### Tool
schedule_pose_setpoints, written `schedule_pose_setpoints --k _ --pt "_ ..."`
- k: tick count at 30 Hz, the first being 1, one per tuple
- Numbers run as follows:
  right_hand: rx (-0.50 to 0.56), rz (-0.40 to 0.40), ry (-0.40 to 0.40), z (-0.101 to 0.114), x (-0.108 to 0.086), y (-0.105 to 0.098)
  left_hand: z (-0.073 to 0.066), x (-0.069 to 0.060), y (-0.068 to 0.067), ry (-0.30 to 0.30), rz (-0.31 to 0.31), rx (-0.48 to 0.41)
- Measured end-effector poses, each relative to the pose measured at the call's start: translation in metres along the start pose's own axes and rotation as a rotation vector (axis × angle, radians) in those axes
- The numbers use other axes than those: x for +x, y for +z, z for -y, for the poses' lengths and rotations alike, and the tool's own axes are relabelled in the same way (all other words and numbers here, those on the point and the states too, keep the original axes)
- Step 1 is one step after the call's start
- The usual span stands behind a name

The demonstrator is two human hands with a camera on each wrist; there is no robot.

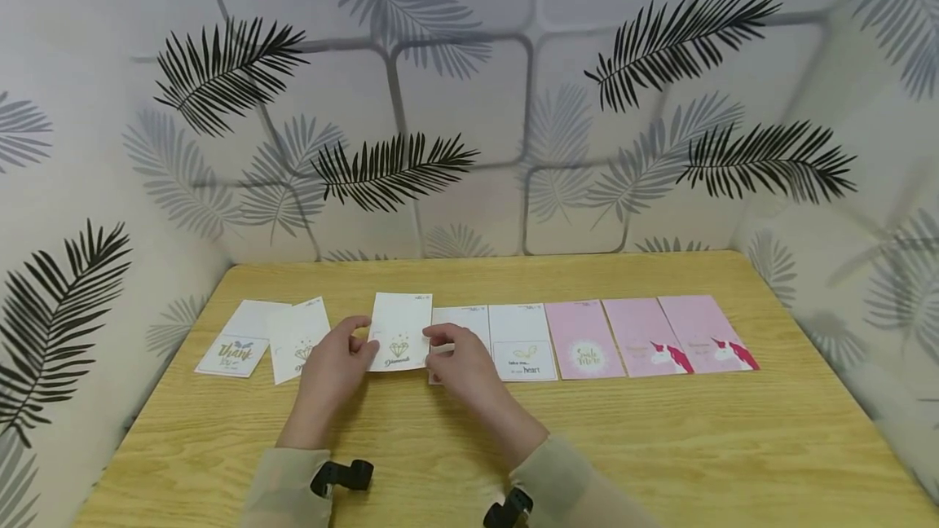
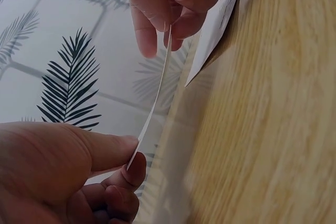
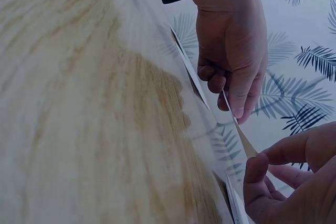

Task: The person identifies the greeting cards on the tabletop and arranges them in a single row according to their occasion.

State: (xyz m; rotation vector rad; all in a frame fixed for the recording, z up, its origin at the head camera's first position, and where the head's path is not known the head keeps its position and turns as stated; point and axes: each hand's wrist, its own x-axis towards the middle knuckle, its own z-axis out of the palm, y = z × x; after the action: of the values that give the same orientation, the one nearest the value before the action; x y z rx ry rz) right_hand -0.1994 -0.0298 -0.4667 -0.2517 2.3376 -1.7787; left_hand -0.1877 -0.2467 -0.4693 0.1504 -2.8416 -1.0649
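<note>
A white greeting card [image 1: 400, 324] with a gold diamond print is held up off the table between both hands. My left hand [image 1: 333, 373] pinches its left edge between thumb and fingers. The right hand [image 1: 465, 369] pinches the opposite edge. Seen edge-on in the left wrist view, the card [image 2: 159, 90] bends slightly. To the left, a similar diamond card [image 1: 297, 334] lies slanted, its edge over a "Thank you" card [image 1: 238, 349]. Another white card [image 1: 469, 318] lies partly hidden behind my right hand.
Rightward along the row lie a white card with "heart" lettering [image 1: 522, 324], a pink card with a white round print [image 1: 575, 324] and two pink unicorn cards [image 1: 634, 320]. All rest on a wooden table [image 1: 660, 438], with a leaf-patterned backdrop [image 1: 469, 104] behind.
</note>
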Motion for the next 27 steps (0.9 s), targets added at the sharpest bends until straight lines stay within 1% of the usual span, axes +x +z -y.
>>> schedule_pose_setpoints --k 3,8,16,21,23,27 --pt "-0.048 0.011 -0.003 0.001 -0.002 0.001 0.001 0.000 0.000 -0.004 -0.003 0.010" --pt "-0.091 0.022 0.006 0.001 -0.004 0.002 0.001 0.000 0.000 -0.006 -0.002 0.024" --pt "-0.124 0.016 0.014 0.000 -0.008 0.003 0.003 0.000 0.002 -0.006 0.018 0.052" --pt "-0.125 0.025 0.042 0.001 -0.011 0.005 0.003 -0.001 0.001 -0.006 0.028 0.067" --pt "-0.141 0.026 0.052 0.001 -0.012 0.005 0.003 -0.001 0.002 -0.010 0.032 0.077" --pt "-0.187 0.022 0.042 0.001 -0.012 0.005 0.004 0.000 0.005 -0.005 0.032 0.098"
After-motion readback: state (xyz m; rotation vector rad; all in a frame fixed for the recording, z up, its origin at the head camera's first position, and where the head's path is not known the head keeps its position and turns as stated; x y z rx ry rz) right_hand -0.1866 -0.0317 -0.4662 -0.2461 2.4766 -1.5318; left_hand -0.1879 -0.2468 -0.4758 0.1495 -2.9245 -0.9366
